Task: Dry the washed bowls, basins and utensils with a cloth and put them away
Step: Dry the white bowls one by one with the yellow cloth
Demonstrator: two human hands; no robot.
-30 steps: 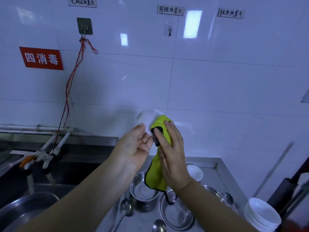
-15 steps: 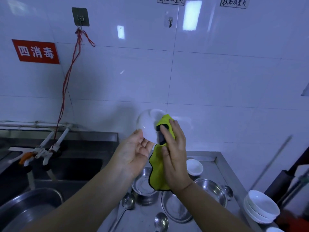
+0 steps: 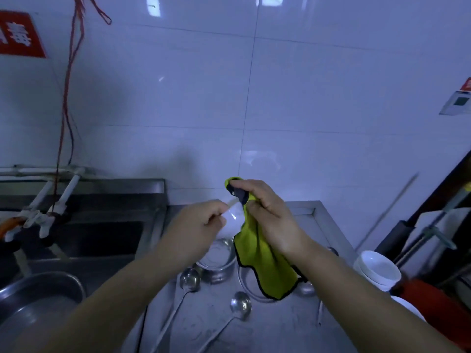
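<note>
My left hand [image 3: 196,225] grips a small white bowl [image 3: 233,221] by its rim, held in the air over the steel counter [image 3: 280,324]. My right hand [image 3: 265,212] holds a yellow-green cloth [image 3: 262,266] with a dark edge against the bowl's right side; most of the cloth hangs down below the hand. Under the hands stand a small steel bowl [image 3: 219,261] and a shallow steel dish [image 3: 248,284], partly hidden by the cloth. Two steel ladles [image 3: 188,278] [image 3: 240,305] lie on the counter.
A stack of white bowls [image 3: 379,270] stands at the counter's right edge. To the left is a deep sink [image 3: 102,238] with taps [image 3: 40,217], and a large steel basin [image 3: 38,299] sits at the near left. The white tiled wall is close behind.
Both hands came down with the bowl and cloth, lower and nearer the counter. The left hand's fingers now curl on the bowl's rim. The camera tilted down.
</note>
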